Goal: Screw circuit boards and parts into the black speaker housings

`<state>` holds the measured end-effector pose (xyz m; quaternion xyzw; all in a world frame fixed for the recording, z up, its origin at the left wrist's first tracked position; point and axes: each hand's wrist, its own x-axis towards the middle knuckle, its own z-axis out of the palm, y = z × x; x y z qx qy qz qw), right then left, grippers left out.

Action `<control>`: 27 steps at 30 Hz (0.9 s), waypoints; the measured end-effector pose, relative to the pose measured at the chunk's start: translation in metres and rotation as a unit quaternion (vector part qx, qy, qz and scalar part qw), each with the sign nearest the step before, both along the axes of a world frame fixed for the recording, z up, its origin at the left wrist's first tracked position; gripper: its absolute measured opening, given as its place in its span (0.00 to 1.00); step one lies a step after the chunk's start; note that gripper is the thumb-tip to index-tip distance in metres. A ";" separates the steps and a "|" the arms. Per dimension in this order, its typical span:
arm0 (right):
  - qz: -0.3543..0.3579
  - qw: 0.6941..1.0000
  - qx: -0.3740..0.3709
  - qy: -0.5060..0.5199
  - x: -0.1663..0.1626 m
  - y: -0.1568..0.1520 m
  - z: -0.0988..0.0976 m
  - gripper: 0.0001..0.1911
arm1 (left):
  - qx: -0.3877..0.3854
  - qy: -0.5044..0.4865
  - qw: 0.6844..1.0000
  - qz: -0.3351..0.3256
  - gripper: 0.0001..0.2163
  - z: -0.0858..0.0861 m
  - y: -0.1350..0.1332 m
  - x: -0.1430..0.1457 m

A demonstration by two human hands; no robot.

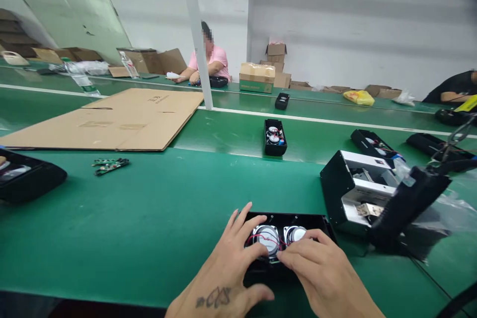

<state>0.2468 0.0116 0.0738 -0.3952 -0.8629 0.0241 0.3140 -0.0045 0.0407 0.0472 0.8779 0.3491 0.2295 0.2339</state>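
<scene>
In front of me lies a black speaker housing [316,219], open side up, with two round silver speaker drivers inside. My left hand [233,256] rests over its left end, fingers spread around the left driver [266,239] and thumb held apart. My right hand [320,266] has thumb and fingertips pinched together between the drivers, by the lower right of the left one. It partly covers the right driver [296,234]. Thin red wires [255,237] run across the left driver toward the pinch. Whatever those fingertips hold is too small to make out.
A black and silver bench machine [352,194] stands right of the housing, beside a black tool-like object [410,203]. Circuit boards [111,165] and flat cardboard [122,121] lie left. Another housing [275,146] sits ahead, on the green surface. A person in pink [219,57] works opposite.
</scene>
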 end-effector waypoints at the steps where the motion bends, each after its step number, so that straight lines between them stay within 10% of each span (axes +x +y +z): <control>1: 0.000 1.000 -0.003 -0.003 -0.002 0.000 -0.003 0.17 | 0.008 0.013 1.000 -0.001 0.24 -0.004 0.001 0.002; 9: -0.019 0.997 -0.060 -0.045 -0.007 0.002 -0.003 0.22 | 0.070 0.019 0.997 0.021 0.23 -0.030 0.006 0.012; 27: -0.045 0.972 -0.224 -0.048 -0.018 -0.008 0.006 0.17 | 0.093 -0.009 0.995 -0.016 0.18 -0.025 0.020 0.017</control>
